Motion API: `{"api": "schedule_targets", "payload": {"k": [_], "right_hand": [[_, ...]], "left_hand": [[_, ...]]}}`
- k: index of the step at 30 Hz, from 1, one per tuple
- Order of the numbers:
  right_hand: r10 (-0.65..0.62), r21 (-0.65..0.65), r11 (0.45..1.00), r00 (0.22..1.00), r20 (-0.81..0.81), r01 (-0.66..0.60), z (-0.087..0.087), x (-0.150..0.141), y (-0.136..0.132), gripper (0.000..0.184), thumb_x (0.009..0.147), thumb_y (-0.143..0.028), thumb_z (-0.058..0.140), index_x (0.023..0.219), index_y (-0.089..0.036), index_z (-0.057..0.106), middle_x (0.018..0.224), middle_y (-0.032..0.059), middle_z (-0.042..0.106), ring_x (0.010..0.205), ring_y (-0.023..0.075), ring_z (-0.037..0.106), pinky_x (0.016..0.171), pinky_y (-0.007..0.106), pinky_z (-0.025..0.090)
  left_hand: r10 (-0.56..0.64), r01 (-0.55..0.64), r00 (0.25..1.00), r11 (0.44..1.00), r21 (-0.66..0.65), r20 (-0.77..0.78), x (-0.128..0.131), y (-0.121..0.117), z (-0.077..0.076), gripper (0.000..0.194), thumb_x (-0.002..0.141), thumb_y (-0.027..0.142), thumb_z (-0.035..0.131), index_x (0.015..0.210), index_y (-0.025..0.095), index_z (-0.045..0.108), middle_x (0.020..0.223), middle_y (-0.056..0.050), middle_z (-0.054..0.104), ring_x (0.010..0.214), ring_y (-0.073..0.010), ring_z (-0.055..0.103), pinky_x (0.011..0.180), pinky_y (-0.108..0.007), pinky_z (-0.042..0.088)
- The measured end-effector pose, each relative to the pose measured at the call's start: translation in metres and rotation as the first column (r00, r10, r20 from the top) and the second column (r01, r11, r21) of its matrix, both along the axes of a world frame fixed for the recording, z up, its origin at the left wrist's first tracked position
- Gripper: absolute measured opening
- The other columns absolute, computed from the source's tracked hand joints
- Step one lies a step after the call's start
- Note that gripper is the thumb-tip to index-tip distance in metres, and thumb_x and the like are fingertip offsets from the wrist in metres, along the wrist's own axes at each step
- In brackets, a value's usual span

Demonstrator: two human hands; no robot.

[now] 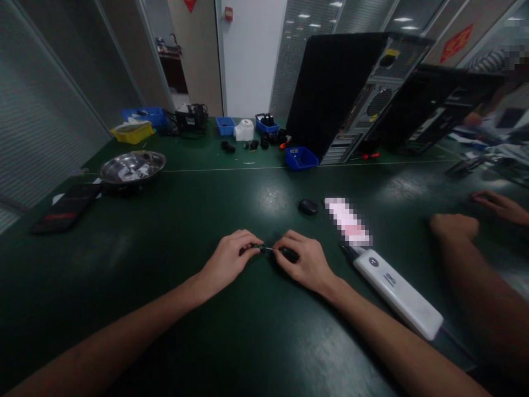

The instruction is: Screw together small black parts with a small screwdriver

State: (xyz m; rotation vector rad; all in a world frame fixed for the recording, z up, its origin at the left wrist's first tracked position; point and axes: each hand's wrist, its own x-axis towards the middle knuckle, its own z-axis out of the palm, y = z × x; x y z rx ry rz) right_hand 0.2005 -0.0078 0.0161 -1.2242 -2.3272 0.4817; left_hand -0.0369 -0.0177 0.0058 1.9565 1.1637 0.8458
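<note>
Pinched between the thumb and fingers of my left hand [231, 256] is a small dark part [258, 247], mostly covered by the fingertips, so its kind is unclear. My right hand [305, 259] is wrapped round the black handle of a screwdriver [289, 254]. Its thin metal shaft points left and meets the small part, or comes very close to it. Both hands are low over the green table [248, 331], near its middle. A black computer mouse [308, 207] lies beyond my right hand.
To the right are a white power strip-like bar [399, 292], a blurred-out phone-shaped thing [347, 220] and another person's arms [457, 229]. Farther back stand a metal bowl [132, 168], a blue bin [301, 158] and a black computer tower [334, 94]. A dark pouch-like item [68, 208] lies left.
</note>
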Motion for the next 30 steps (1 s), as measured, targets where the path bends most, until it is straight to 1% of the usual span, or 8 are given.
{"api": "schedule_targets", "payload": {"k": [5,10,15,19,21,24,26,30], "right_hand": [[0.063,-0.039,0.997,0.998,-0.025,-0.064,0.0000,-0.0002,-0.0007,0.017,0.097,-0.031,0.055,0.099,-0.024,0.071,0.098,0.0022,0.066,0.077,0.0133,0.062,0.071,0.025,0.046],[0.081,-0.067,0.994,0.995,-0.063,-0.085,0.0009,-0.0006,-0.0018,0.018,0.099,-0.029,0.052,0.102,-0.023,0.070,0.099,0.0030,0.066,0.075,0.0126,0.062,0.069,0.025,0.046],[0.097,-0.064,0.993,0.995,-0.014,-0.098,0.0027,-0.0017,-0.0013,0.018,0.098,-0.027,0.052,0.100,-0.023,0.070,0.098,0.0032,0.065,0.075,0.0129,0.061,0.068,0.026,0.045],[0.101,-0.072,0.992,0.995,0.000,-0.100,0.0023,-0.0015,-0.0008,0.019,0.099,-0.026,0.051,0.100,-0.023,0.070,0.097,0.0029,0.065,0.075,0.0127,0.061,0.067,0.026,0.044],[0.103,-0.076,0.992,0.995,-0.016,-0.104,0.0016,-0.0013,-0.0006,0.019,0.099,-0.026,0.051,0.101,-0.024,0.070,0.098,0.0031,0.065,0.075,0.0128,0.062,0.067,0.026,0.045],[0.120,-0.085,0.989,0.991,-0.056,-0.125,0.0005,-0.0008,-0.0002,0.020,0.101,-0.028,0.049,0.103,-0.024,0.069,0.098,0.0037,0.065,0.075,0.0129,0.062,0.068,0.026,0.046],[0.130,-0.085,0.987,0.989,-0.068,-0.135,0.0000,-0.0008,-0.0002,0.020,0.101,-0.028,0.049,0.104,-0.024,0.069,0.098,0.0039,0.065,0.075,0.0130,0.062,0.068,0.026,0.047],[0.142,-0.079,0.986,0.989,-0.041,-0.144,-0.0004,-0.0025,-0.0015,0.019,0.101,-0.027,0.049,0.103,-0.023,0.068,0.099,0.0038,0.065,0.076,0.0132,0.062,0.067,0.027,0.046]], "left_hand": [[0.019,-0.019,1.000,0.999,-0.031,0.013,-0.0036,-0.0048,0.0002,0.021,0.098,0.022,0.060,0.111,0.028,0.075,0.113,-0.002,0.071,0.106,-0.0178,0.065,0.097,-0.036,0.054],[0.050,-0.048,0.998,0.997,-0.065,0.033,-0.0012,-0.0047,0.0021,0.020,0.096,0.023,0.063,0.110,0.029,0.076,0.111,-0.003,0.073,0.101,-0.0198,0.068,0.094,-0.038,0.056],[0.026,-0.027,0.999,1.000,-0.016,-0.038,-0.0005,-0.0054,-0.0001,0.024,0.098,0.021,0.058,0.114,0.029,0.075,0.112,-0.002,0.072,0.103,-0.0185,0.066,0.094,-0.037,0.056],[0.009,-0.009,0.998,1.000,0.007,-0.061,-0.0013,-0.0055,-0.0026,0.026,0.099,0.020,0.056,0.116,0.027,0.074,0.112,-0.003,0.072,0.104,-0.0181,0.065,0.093,-0.035,0.055],[0.016,-0.017,0.999,1.000,-0.014,-0.047,-0.0013,-0.0049,-0.0011,0.025,0.098,0.020,0.059,0.116,0.028,0.075,0.111,-0.003,0.072,0.102,-0.0182,0.066,0.092,-0.035,0.055],[0.025,-0.024,1.000,0.998,-0.066,0.013,-0.0007,-0.0043,0.0025,0.023,0.096,0.022,0.063,0.113,0.030,0.076,0.110,-0.001,0.073,0.101,-0.0174,0.067,0.092,-0.033,0.056],[0.021,-0.018,0.999,0.997,-0.077,0.038,-0.0001,-0.0048,0.0034,0.022,0.096,0.023,0.064,0.111,0.031,0.077,0.110,0.000,0.073,0.101,-0.0165,0.067,0.093,-0.032,0.055],[-0.016,0.016,1.000,1.000,-0.005,-0.002,0.0013,-0.0071,0.0000,0.025,0.098,0.022,0.059,0.117,0.028,0.074,0.111,-0.002,0.072,0.102,-0.0166,0.065,0.091,-0.033,0.055]]}}
